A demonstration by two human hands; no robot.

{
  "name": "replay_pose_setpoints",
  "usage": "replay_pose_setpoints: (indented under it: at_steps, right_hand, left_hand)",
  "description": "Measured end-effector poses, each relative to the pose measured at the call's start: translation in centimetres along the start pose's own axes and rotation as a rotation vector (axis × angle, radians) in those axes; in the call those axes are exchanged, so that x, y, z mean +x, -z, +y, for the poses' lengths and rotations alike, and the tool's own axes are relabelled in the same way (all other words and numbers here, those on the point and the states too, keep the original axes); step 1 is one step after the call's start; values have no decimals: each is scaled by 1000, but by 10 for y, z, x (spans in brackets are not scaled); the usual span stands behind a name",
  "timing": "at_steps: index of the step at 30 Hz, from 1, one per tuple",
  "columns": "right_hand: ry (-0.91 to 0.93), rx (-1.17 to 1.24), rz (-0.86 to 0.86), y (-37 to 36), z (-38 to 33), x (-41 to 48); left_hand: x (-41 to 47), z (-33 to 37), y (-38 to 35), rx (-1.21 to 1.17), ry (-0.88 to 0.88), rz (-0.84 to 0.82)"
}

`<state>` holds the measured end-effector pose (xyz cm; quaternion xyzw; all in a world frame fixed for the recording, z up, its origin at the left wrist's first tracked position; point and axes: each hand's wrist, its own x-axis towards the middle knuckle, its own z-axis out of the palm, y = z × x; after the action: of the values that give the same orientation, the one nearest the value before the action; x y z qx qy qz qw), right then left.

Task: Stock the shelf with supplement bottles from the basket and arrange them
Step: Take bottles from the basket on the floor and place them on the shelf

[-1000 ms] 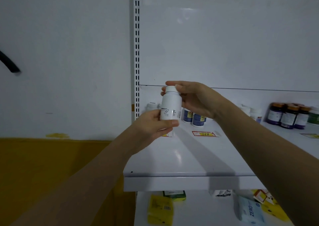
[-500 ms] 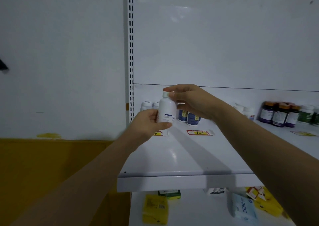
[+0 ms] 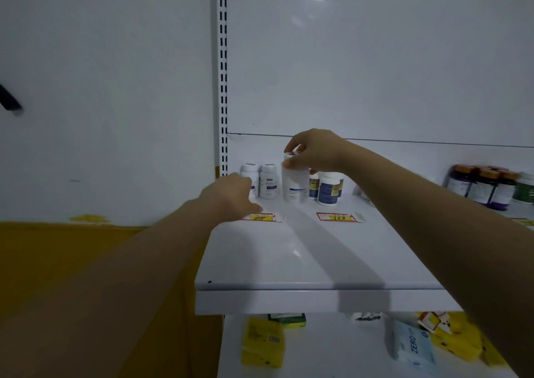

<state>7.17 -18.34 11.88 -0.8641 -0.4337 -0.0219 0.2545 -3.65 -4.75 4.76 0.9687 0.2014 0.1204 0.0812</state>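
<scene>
A tall white supplement bottle (image 3: 294, 185) stands upright on the white shelf (image 3: 289, 256), near the back. My right hand (image 3: 313, 152) grips its cap from above. My left hand (image 3: 231, 197) hovers just left of it, fingers loosely curled, holding nothing, in front of two white bottles (image 3: 260, 179) at the shelf's left end. Right of the held bottle stand blue-labelled white bottles (image 3: 328, 188). The basket is out of view.
Dark amber bottles with orange caps (image 3: 481, 187) and a green-labelled one (image 3: 524, 188) stand at the far right. Price tags (image 3: 336, 217) lie on the shelf. The slotted upright (image 3: 222, 74) borders the left. Yellow packets and a ZERO pack (image 3: 413, 346) lie on the lower shelf.
The bottle went from both hands in the air down onto the shelf. My left hand let go and dropped lower left; my right hand keeps the cap.
</scene>
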Motion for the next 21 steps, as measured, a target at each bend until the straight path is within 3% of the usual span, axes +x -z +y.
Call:
replay_pose_setpoints:
  at_steps: [4,9,16,21]
  right_hand:
    - [8,-127,-8,-9,-1,1]
    - [28,-106,-42,-20,-13,4]
    - [210,-105,-69,-35,-69,22]
    - [357,-96,-138,-89,-134,37]
  left_hand:
    - [7,-6,1,163,53,-55]
    - [-1,-12,-2,130,58,5]
    - [-29,-52,14,78,199,48]
    - [-75,-112,14,95,366,76]
